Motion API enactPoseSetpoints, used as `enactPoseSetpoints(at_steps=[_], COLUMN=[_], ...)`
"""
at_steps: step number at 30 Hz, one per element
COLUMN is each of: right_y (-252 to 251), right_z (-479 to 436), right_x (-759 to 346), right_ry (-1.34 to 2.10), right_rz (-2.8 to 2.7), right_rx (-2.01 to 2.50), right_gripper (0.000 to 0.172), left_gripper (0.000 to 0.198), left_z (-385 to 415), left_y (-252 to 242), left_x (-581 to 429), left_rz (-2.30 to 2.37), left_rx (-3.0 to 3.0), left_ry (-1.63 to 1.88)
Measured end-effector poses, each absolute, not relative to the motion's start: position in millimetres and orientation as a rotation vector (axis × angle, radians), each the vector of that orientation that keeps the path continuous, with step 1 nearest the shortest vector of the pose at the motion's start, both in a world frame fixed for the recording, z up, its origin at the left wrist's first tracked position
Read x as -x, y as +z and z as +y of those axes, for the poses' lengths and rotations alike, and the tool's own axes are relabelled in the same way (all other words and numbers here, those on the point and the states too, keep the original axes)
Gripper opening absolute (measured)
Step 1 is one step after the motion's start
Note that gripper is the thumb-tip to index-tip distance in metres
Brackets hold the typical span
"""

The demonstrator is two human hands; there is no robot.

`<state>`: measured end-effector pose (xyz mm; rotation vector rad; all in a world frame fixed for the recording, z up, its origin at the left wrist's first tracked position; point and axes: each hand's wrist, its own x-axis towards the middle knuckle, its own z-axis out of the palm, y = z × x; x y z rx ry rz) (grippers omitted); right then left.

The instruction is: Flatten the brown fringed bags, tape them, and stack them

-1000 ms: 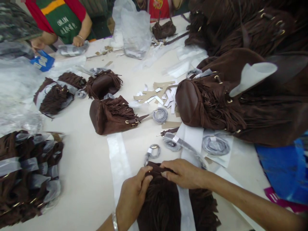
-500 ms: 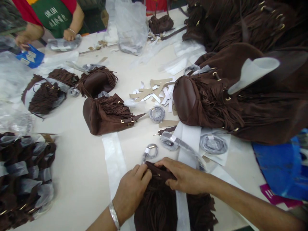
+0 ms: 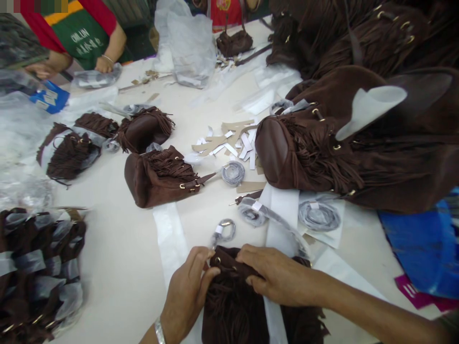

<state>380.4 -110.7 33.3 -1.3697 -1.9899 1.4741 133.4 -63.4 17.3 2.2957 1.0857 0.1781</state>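
Observation:
A dark brown fringed bag [image 3: 236,306] lies before me at the front of the table, a white strip [image 3: 274,317] across it. My left hand [image 3: 188,291] pinches the left end of its top edge, where a metal eyelet shows. Farther right along that edge, my right hand [image 3: 276,274] grips the rim between thumb and fingers. Just beyond the bag is a small wrapped coil with a metal clasp [image 3: 226,230]. Two more wrapped strap coils, one on the left [image 3: 253,212] and one on the right [image 3: 319,214], lie behind my right hand.
A brown bag [image 3: 161,177] lies left of centre, near paper scraps [image 3: 229,138]. Large fringed bags [image 3: 358,143] are heaped at right, above a blue container [image 3: 423,248]. Several wrapped bags [image 3: 39,272] line the left. A co-worker's hand [image 3: 104,64] rests on a wrapped package.
My left hand has shifted left along the bag's top edge, uncovering an eyelet. My right hand keeps its grip on the edge. The view has tilted slightly.

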Motion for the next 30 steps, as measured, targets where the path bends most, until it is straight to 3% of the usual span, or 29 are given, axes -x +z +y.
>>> enactPoseSetpoints(at_steps=[3,5,7,11,15,20,30], right_y=[40.1,39.0,32.5,13.6,5.4,1.8,-6.4], right_z=[-109.5,-105.9,-100.5,-89.4,-78.2,-63.0,-59.1], right_x=[-385.0,-388.1,-389.3,-383.4,-373.1,-366.5,-361.8], right_ry=[1.508,1.577,1.599,1.384,1.246,1.109,0.989], right_rz=[-1.975,-1.943,-1.896,-1.875,-2.161,-2.36,-2.443], right_rx=[1.335,1.276,1.258,1.512,1.611,1.659,1.663], right_gripper=[0.026,0.022,0.019,0.028,0.025,0.015,0.016], left_gripper=[0.046,0.049,0.046,0.031,0.016,0.014,0.009], left_z=[-61.6,-57.8,-52.7,-41.6,-34.1,-33.4,-44.7], left_y=[26.9,30.9,33.6,38.0,39.7,36.1,35.4], left_x=[-137.6,-142.5,-147.1,-153.0,-157.6,-156.1,-135.0], left_rz=[1.027,0.944,0.912,0.914,0.814,0.703,0.611], left_rx=[-2.308,-2.29,-2.237,-2.17,-2.186,-2.226,-2.164], left_ry=[0.06,-0.113,-0.229,-0.264,-0.318,-0.287,-0.062])
